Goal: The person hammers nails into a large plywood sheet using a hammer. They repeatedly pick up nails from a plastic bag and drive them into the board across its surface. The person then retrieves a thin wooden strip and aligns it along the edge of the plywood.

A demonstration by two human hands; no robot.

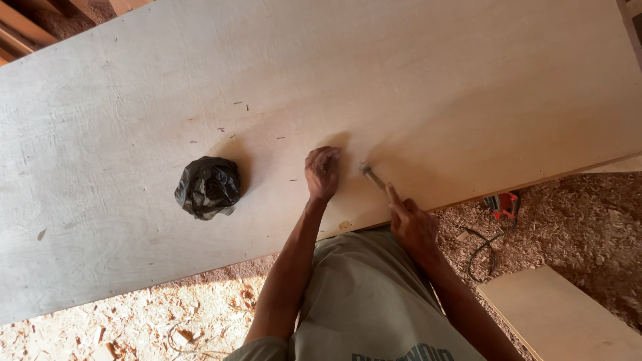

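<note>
Shirt: grey-green shirt (pixel 368 301) filled the bottom of the view, both bare forearms reaching up from it toward the board.
Floor: wood shavings (pixel 134 321) lay thick under the board's near edge; a smaller plywood offcut (pixel 562 314) rested at lower right.
Right hand: the right hand (pixel 411 224) gripped the handle of a hammer (pixel 372 175), forefinger stretched along it, at the near edge of the sheet.
Hammer: its blurred head sat just above the board, close beside the left hand's knuckles.
Left hand: the left hand (pixel 322 170) was curled knuckles-up on the board, fingertips pinched together; whether they held a nail could not be told.
Board: a large pale plywood sheet (pixel 414 80) spanned the whole view.
Bag: a crumpled black plastic bag (pixel 208 187) sat on the sheet, well left of the left hand.
Nails: several small dark nails (pixel 241 104) lay scattered beyond the bag and hand.
Tool: a red power tool (pixel 503 204) with a black cord lay on the shavings past the right hand.
</note>
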